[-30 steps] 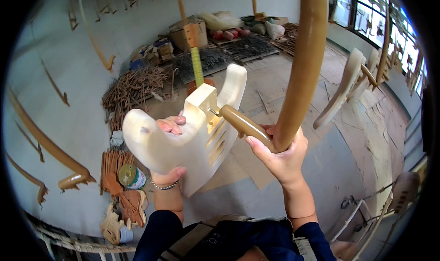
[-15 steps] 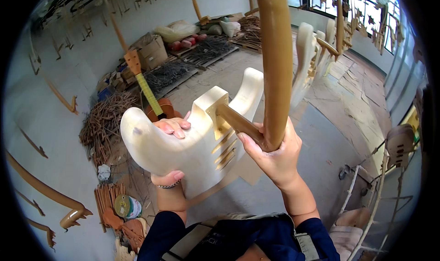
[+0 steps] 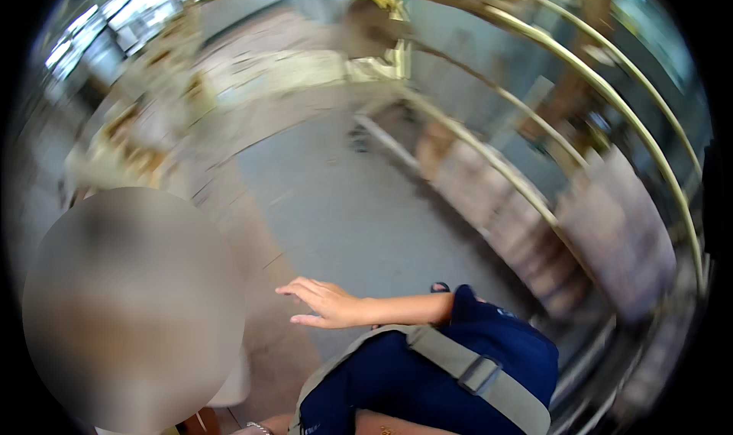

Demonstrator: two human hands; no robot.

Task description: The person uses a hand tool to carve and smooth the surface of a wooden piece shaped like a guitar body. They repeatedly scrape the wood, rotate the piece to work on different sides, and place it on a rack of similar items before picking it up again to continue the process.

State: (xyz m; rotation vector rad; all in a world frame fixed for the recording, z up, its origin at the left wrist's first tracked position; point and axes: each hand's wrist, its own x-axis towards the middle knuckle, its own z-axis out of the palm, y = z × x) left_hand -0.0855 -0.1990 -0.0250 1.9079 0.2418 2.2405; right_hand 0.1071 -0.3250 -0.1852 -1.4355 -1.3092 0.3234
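My right hand (image 3: 322,302) reaches leftward over the floor, fingers stretched and apart, holding nothing. Only the wrist of my left hand (image 3: 259,428), with a bracelet on it, shows at the lower edge; its fingers are hidden. Close by, a pale rounded edge (image 3: 234,385) sticks out beside a large round blurred patch; it looks like part of the pale guitar body, but most of it is covered. Whether my left hand touches it I cannot tell.
On the right stands a rack (image 3: 527,194) with curved cream rails, bearing pale slabs (image 3: 618,232) smeared by motion. Pale guitar bodies (image 3: 141,141) hang in a blurred row at the far left. A grey sheet (image 3: 336,198) covers part of the floor.
The view has swung to the right. My right hand has let go of the brown wooden bar fixed to the guitar body. The bar is out of sight and the body is mostly hidden.
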